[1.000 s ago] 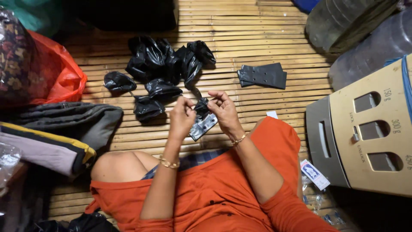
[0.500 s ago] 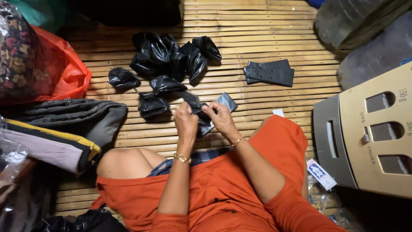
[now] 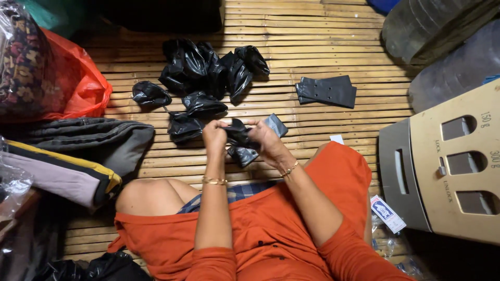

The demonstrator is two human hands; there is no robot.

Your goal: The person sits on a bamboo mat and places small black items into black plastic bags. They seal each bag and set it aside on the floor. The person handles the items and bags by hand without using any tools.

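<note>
- Bag (image 3: 240, 141), black plastic, held above bamboo floor (image 3: 312, 31), just over the lap, close for working.
- Left hand (image 3: 214, 135) pinched its top edge; right hand (image 3: 266, 141) closed round its other side, stretching it taut.
- Pile of tied bags (image 3: 208, 73) lay beyond, within reach.
- Flat stack (image 3: 327, 91) kept apart, right.

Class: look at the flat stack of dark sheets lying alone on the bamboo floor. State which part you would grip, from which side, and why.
Grip the flat stack of dark sheets at a short end, probably the right one, pinching top and bottom. It lies flat and long left to right, so an end offers a thin edge. That side faces bare bamboo floor, away from the pile of black bags.
</note>
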